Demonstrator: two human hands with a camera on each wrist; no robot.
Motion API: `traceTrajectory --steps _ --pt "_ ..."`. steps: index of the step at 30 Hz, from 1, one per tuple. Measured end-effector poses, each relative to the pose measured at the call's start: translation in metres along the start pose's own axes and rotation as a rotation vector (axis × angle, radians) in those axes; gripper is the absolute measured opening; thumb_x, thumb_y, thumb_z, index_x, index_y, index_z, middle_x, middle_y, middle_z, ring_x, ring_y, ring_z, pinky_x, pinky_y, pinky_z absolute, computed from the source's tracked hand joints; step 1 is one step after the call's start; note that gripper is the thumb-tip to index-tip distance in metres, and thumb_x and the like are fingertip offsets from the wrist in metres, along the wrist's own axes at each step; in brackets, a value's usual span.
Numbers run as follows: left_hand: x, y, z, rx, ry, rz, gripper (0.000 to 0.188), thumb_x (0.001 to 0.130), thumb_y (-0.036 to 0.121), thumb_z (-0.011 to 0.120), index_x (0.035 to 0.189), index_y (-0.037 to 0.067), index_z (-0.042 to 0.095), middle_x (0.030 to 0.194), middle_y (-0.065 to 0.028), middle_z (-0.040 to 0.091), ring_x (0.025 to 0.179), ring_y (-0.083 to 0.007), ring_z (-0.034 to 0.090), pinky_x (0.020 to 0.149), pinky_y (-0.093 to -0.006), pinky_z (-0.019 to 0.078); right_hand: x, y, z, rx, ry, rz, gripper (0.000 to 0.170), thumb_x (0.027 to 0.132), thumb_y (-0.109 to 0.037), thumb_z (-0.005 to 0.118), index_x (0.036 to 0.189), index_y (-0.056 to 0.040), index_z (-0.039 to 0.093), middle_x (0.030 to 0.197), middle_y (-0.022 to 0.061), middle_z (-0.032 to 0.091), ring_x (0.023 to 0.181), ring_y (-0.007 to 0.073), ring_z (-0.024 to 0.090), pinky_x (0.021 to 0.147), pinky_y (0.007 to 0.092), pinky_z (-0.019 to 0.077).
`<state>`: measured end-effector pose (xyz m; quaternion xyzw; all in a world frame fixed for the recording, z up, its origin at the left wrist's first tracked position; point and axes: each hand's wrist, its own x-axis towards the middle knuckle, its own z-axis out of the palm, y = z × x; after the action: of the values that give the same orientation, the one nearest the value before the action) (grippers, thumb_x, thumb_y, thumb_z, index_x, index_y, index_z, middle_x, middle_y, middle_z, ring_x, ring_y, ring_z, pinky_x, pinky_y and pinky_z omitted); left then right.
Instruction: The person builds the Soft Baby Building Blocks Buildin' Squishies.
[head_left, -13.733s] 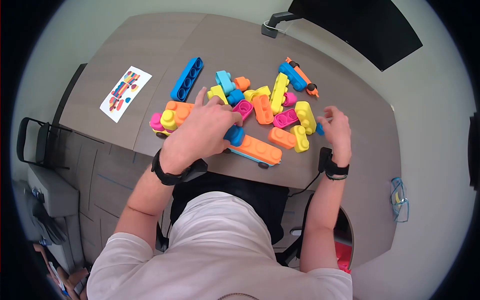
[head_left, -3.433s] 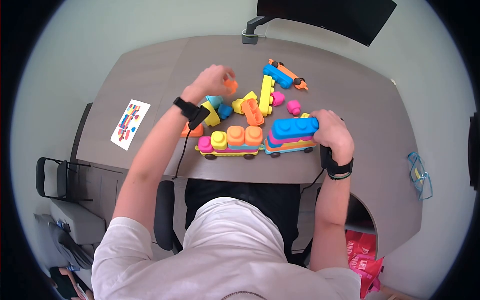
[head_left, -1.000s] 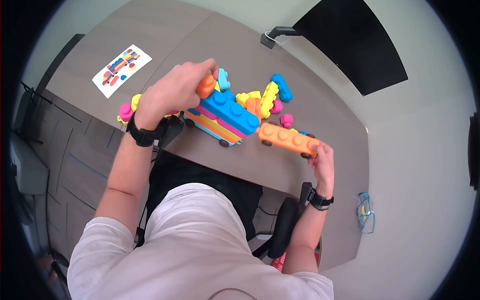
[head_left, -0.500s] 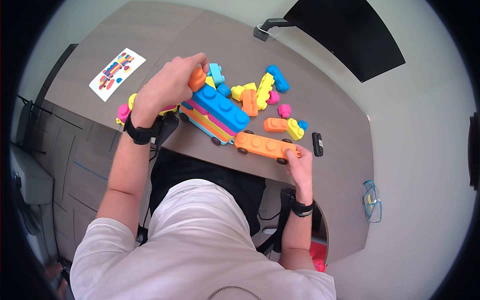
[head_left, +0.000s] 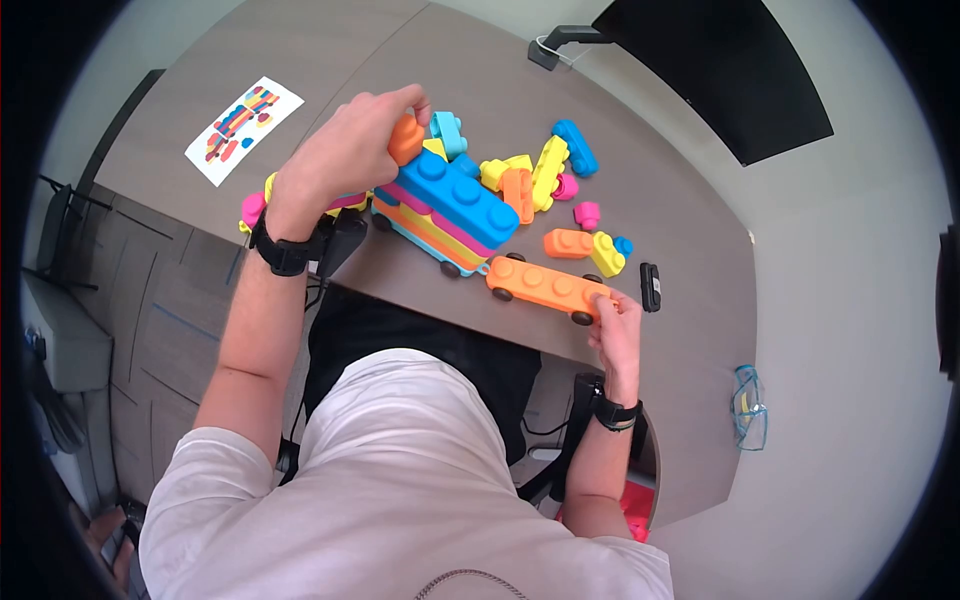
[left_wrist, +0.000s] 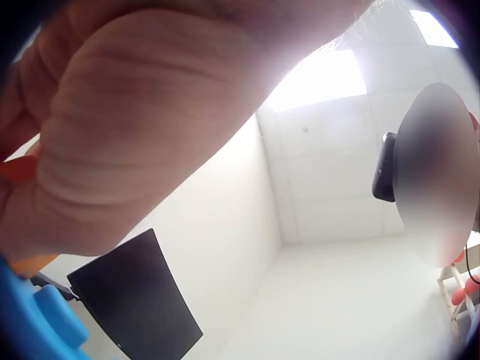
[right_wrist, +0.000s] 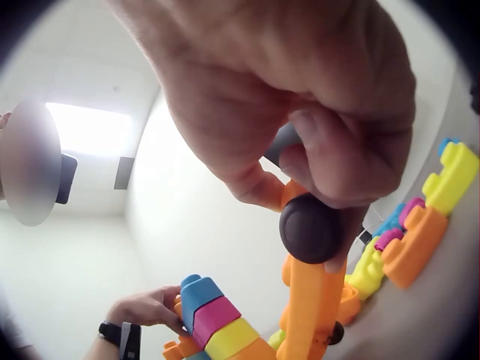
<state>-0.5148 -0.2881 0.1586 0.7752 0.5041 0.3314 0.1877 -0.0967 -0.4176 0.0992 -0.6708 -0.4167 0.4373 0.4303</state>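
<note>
My left hand [head_left: 345, 150] grips a small orange block [head_left: 406, 140] at the left end of a stacked toy wagon [head_left: 448, 212], topped by a long blue block over pink, yellow and orange layers on a light-blue wheeled base. In the left wrist view, a bit of orange shows beside the thumb. My right hand [head_left: 617, 335] pinches the outer end of an orange wheeled base [head_left: 545, 285], seen close up by its dark wheel [right_wrist: 311, 229] in the right wrist view. The base's inner end sits right at the wagon's light-blue coupling. Behind my left wrist, another wagon [head_left: 253, 210] is partly hidden.
Loose yellow [head_left: 548, 172], pink, orange and blue blocks lie beyond the wagons. A printed picture card [head_left: 243, 130] is at the back left, a small black object [head_left: 650, 287] at the right. A monitor [head_left: 720, 75] hangs over the far edge; clear blue-edged goggles [head_left: 750, 408] lie near the right edge.
The orange wheeled base has come from the back of the table to the stacked wagon's right end, in my right hand. My left hand brought the small orange block onto the wagon's left end.
</note>
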Motion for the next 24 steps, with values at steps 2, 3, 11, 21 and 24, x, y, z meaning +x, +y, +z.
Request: traceTrajectory --steps 2,3,11,21,24 --pt "0.0 0.002 0.001 0.001 0.0 -0.004 0.056 0.072 -0.019 0.067 0.119 0.01 0.06 0.098 -0.0191 0.072 0.102 -0.0484 0.067 0.08 -0.0513 0.0538 0.004 0.003 -0.004 0.014 -0.019 0.042 0.026 0.105 -0.016 0.068 0.118 0.0058 0.073 0.075 0.0021 0.069 0.045 0.0019 0.038 0.041 0.0232 0.0279" --pt "0.0 0.003 0.001 -0.002 -0.005 -0.018 0.056 0.072 -0.019 0.067 0.119 0.01 0.06 0.098 -0.0196 0.072 0.101 -0.0492 0.067 0.079 -0.0518 0.0535 0.006 0.006 -0.006 0.046 -0.043 0.056 0.027 0.105 -0.016 0.066 0.119 0.0059 0.071 0.079 0.0065 0.072 0.046 0.0027 0.038 0.041 0.0231 0.0284" --pt "-0.003 0.01 0.002 -0.047 0.024 -0.059 0.053 0.072 -0.018 0.066 0.119 0.007 0.059 0.097 -0.0218 0.071 0.1 -0.0512 0.067 0.08 -0.0535 0.0535 0.028 0.03 -0.024 0.222 -0.188 0.099 0.029 0.104 -0.016 0.059 0.123 0.0057 0.065 0.091 0.0182 0.078 0.051 0.0056 0.041 0.043 0.0236 0.032" --pt "0.0 0.011 0.004 0.016 0.032 -0.003 0.053 0.071 -0.019 0.064 0.119 0.005 0.06 0.099 -0.0249 0.072 0.103 -0.0532 0.067 0.082 -0.0566 0.0539 0.027 0.029 -0.019 0.088 -0.136 0.089 0.027 0.104 -0.014 0.058 0.122 0.0047 0.067 0.087 0.0117 0.075 0.05 0.0045 0.04 0.043 0.0228 0.0303" --pt "0.0 0.014 0.004 0.016 0.041 -0.022 0.053 0.072 -0.018 0.065 0.12 0.006 0.06 0.1 -0.0247 0.073 0.103 -0.0535 0.068 0.083 -0.056 0.0544 0.026 0.03 -0.02 0.082 -0.109 0.085 0.028 0.105 -0.015 0.06 0.123 0.0043 0.068 0.083 0.0067 0.071 0.05 0.0033 0.04 0.043 0.0224 0.0294"
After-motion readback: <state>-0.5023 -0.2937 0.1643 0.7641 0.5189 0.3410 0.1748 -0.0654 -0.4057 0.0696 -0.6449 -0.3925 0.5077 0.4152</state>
